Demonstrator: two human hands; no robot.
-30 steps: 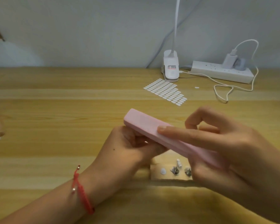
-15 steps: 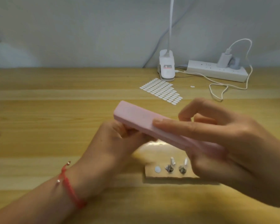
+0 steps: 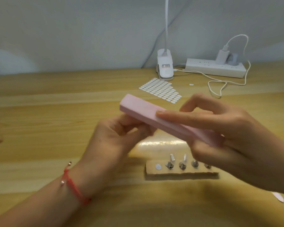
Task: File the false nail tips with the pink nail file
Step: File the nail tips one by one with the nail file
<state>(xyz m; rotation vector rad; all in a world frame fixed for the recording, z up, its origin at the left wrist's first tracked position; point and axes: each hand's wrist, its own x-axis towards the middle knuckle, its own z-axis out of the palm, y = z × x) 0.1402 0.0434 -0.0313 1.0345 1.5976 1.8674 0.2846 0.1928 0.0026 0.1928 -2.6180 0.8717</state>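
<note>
Head view: filing under way above the brown cardboard strip point(image 3: 180, 173).

The right hand point(image 3: 228, 136) grips the pink rectangular foam nail file point(image 3: 147, 114) by its near end, forefinger flat on top. The left hand point(image 3: 120, 136) pinches beneath it; I cannot tell what it holds. Small pale false nail tips point(image 3: 172, 157) stand on the strip's studs. I judge them light and brittle, best pinched at the base.

A small printed label on the white clip lamp base point(image 3: 165, 68) is too blurred to read.
</note>
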